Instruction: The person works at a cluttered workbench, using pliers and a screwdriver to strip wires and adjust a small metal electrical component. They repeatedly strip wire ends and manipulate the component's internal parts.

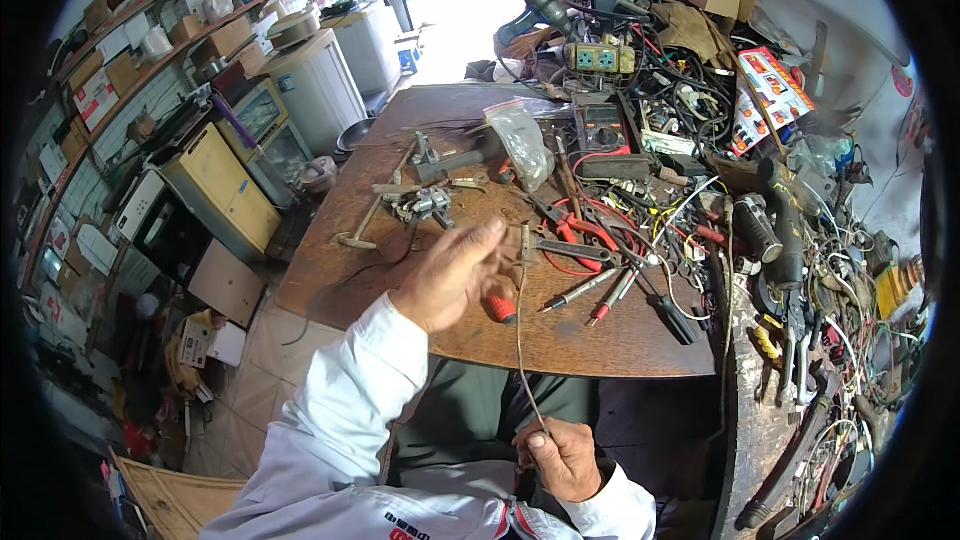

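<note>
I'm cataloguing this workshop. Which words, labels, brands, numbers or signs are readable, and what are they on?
I won't copy wording, but print shows on:
White jacket: dark and red lettering, small and skewed.
Multimeter: markings too small to read.
Colourful printed sheet: too small.
Red-and-white shelf box: blurred.

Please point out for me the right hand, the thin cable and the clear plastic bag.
Right hand (563, 462), head view: middle of hand.
Thin cable (519, 340), head view: its middle stretch.
Clear plastic bag (524, 148), head view: middle.
</note>
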{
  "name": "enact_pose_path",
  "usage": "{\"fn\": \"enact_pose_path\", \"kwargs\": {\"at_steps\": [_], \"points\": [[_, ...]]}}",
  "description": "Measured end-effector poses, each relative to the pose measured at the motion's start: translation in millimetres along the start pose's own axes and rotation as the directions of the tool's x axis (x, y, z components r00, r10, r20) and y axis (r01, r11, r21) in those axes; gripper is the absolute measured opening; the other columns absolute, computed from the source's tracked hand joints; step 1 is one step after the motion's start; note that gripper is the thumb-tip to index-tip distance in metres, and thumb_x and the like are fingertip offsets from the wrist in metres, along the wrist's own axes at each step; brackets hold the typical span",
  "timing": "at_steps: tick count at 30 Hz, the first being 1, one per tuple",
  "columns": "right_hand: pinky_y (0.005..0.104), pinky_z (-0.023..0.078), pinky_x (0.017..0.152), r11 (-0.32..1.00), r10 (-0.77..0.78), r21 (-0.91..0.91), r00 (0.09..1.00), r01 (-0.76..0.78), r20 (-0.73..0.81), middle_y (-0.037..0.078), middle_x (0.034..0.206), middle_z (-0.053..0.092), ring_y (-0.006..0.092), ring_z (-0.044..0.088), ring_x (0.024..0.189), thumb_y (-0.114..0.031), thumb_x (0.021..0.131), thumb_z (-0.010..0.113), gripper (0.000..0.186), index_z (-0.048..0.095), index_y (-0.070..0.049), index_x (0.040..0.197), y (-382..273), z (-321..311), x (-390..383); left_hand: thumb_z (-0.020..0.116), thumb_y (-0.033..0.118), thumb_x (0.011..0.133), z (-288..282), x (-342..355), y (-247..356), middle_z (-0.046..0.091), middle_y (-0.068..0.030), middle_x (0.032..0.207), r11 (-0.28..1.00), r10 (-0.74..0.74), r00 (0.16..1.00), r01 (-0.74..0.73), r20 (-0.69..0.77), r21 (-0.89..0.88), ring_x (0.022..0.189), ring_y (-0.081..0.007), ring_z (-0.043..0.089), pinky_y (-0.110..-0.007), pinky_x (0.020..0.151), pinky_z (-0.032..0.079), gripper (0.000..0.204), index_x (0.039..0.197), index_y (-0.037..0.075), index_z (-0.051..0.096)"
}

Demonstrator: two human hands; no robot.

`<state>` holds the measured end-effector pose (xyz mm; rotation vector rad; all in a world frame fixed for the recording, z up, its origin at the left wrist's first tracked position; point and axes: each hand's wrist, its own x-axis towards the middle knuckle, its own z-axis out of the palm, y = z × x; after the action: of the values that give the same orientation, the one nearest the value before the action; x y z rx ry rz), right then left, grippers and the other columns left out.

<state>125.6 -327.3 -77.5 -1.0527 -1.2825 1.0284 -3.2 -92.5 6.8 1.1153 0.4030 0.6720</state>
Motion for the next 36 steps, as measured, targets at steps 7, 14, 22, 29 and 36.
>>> {"fn": "enact_pose_path", "kwargs": {"at_steps": [7,14,22,29,36], "points": [[0.0278,0.048,0.051,0.995,-0.015,-0.096,0.999,0.019,0.044,0.008,0.063,0.061,0.0148,0.062,0.055,-0.031,0.104,0.049,0.044,0.063,0.005,0.083,9,11,2,0.06,0.04,0.099,24,-26,-11,0.067,-0.0106,0.093,0.994,0.021,0.989,-0.037,-0.147,-0.106,0.064,-0.0136,0.061,-0.028,0.059,0.053,0.042,0.115,0.002,0.063],[0.0383,0.044,0.05,0.978,-0.125,-0.161,0.991,0.129,0.036,0.013,0.064,0.054,0.0313,0.056,0.053,-0.019,0.098,0.059,0.028,0.059,0.002,0.08,15,27,2,0.061,0.038,0.099,21,-39,-17,0.07,-0.0127,0.095,0.98,0.046,0.981,-0.081,-0.19,-0.183,0.066,-0.015,0.068,-0.028,0.058,0.055,0.038,0.112,0.002,0.064],[0.0437,0.047,0.054,0.836,-0.244,-0.505,0.97,0.213,0.005,0.014,0.067,0.056,0.0355,0.058,0.056,-0.015,0.087,0.07,0.02,0.059,-0.002,0.077,16,46,10,0.05,0.047,0.102,28,-54,-15,0.069,-0.0118,0.092,0.956,-0.034,0.982,-0.022,-0.184,-0.294,0.062,-0.0139,0.062,-0.024,0.051,0.046,0.049,0.113,0.001,0.063],[0.0421,0.044,0.054,0.661,-0.298,-0.711,0.954,0.239,0.043,0.011,0.065,0.051,0.0316,0.055,0.055,-0.017,0.083,0.074,0.023,0.056,-0.006,0.072,17,57,17,0.042,0.053,0.104,18,-61,-23,0.067,-0.0102,0.09,0.919,0.018,0.996,-0.051,-0.089,-0.392,0.059,-0.0122,0.053,-0.024,0.052,0.041,0.058,0.116,0.0,0.063],[0.042,0.044,0.055,0.577,-0.302,-0.785,0.952,0.223,0.049,0.01,0.066,0.051,0.031,0.053,0.056,-0.019,0.081,0.074,0.027,0.053,-0.007,0.069,26,60,17,0.041,0.05,0.105,18,-65,-28,0.066,-0.009,0.091,0.922,0.066,0.993,-0.097,-0.095,-0.375,0.069,-0.0112,0.055,-0.022,0.054,0.041,0.055,0.116,0.0,0.062]]}}
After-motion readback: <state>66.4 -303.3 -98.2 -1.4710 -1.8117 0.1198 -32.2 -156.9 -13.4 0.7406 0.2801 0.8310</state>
